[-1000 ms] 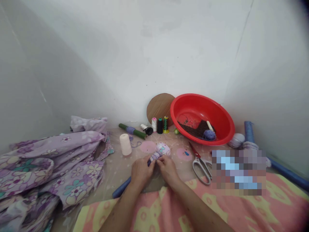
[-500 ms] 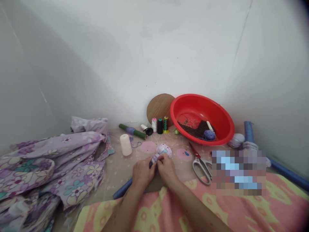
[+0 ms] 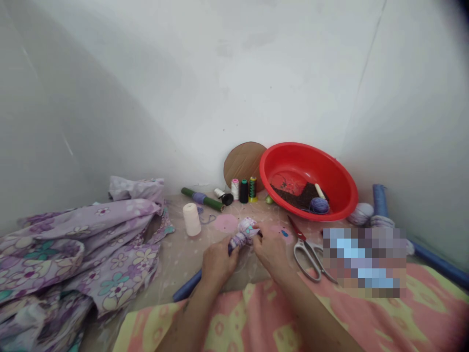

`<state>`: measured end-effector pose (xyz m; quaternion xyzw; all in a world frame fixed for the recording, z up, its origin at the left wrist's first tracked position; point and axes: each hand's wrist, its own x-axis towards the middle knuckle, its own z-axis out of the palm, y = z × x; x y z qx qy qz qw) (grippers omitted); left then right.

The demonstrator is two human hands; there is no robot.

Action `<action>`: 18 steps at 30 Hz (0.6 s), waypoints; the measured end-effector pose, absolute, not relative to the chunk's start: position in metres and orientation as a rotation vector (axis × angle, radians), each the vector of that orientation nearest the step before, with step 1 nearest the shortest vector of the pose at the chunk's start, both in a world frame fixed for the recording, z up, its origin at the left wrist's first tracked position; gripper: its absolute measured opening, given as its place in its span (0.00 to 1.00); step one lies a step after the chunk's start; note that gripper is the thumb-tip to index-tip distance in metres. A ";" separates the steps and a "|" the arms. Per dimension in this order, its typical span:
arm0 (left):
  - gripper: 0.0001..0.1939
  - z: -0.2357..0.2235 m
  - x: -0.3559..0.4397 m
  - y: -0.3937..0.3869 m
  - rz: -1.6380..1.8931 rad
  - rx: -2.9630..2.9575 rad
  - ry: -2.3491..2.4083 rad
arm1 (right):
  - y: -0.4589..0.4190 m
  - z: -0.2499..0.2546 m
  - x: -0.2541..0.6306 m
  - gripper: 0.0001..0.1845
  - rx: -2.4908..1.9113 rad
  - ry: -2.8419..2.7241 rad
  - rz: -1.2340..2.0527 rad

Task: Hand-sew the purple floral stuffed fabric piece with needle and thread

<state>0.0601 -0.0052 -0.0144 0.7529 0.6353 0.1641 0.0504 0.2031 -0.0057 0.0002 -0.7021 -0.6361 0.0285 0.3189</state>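
My left hand is closed round a blue stick, whose lower end sticks out to the left behind the wrist. A strip of lilac floral cloth wraps the far end of the stick in a round bundle, with more turns below it near my left fingers. My right hand is at the bundle's right side, fingers pinched on the cloth there. The fingertips partly hide what they grip. Scissors with grey handles and red blades lie to the right of my right hand.
A white thread cone and several spools stand behind the hands. A red basin tilts at back right. Floral cloth heaps at left. A pink-yellow cloth lies in front. A pixelated patch covers something at right.
My right hand has moved right, from the front of the bundle to its right side, uncovering more of the wrapped cloth. The left hand stays nearly in place.
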 end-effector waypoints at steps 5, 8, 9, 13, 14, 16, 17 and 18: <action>0.20 -0.014 0.059 -0.003 0.479 2.286 1.924 | -0.007 -0.003 0.198 0.16 -1.797 -1.901 0.114; 0.20 -0.015 0.057 0.000 0.471 2.250 1.942 | -0.005 -0.008 0.198 0.12 -1.819 -1.952 0.132; 0.20 -0.015 0.056 0.001 0.474 2.238 1.944 | -0.004 -0.009 0.198 0.11 -1.818 -1.968 0.145; 0.20 -0.017 0.053 0.004 0.507 2.205 1.929 | -0.002 -0.013 0.201 0.10 -1.787 -2.044 0.207; 0.20 -0.017 0.053 0.005 0.518 2.200 1.926 | -0.002 -0.013 0.201 0.09 -1.784 -2.059 0.218; 0.20 -0.016 0.053 0.005 0.523 2.191 1.927 | -0.003 -0.013 0.201 0.09 -1.791 -2.065 0.234; 0.21 -0.015 0.053 0.005 0.520 2.185 1.931 | -0.003 -0.013 0.201 0.09 -1.796 -2.059 0.242; 0.21 -0.014 0.054 0.005 0.515 2.181 1.937 | -0.003 -0.013 0.200 0.09 -1.799 -2.050 0.251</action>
